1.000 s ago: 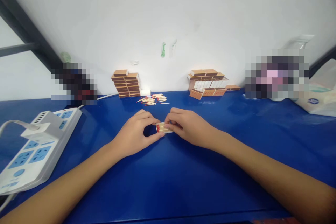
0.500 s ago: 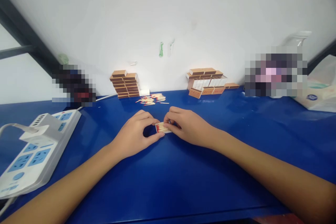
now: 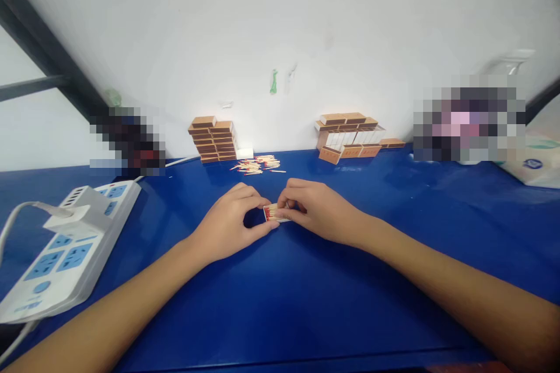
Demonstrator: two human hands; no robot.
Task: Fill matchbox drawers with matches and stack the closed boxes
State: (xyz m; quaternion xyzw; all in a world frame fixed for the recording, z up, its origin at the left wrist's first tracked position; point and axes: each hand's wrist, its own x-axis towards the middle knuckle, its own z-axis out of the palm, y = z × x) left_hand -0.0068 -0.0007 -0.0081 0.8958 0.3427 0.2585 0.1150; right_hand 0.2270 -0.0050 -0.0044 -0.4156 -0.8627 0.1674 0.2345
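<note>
A small white matchbox tray holds several red-tipped matches at the middle of the blue table. My left hand grips the tray's left end between thumb and fingers. Over its right part, my right hand has thumb and fingertips pressed together at the matches; its fingers hide that end of the tray. Beyond the hands lies a loose pile of matches. Stacked matchboxes stand behind on the left, and more matchboxes, some showing white sides, are piled behind on the right.
A white power strip with a plugged-in adapter and cable lies at the left. Against the wall sits a small white block. A plastic package is at the far right, and blurred items stand near both back corners.
The view has shifted slightly, so everything appears a little further right. My right thumb and fingertips have shifted slightly over the matches; my left hand keeps its hold on the tray.
</note>
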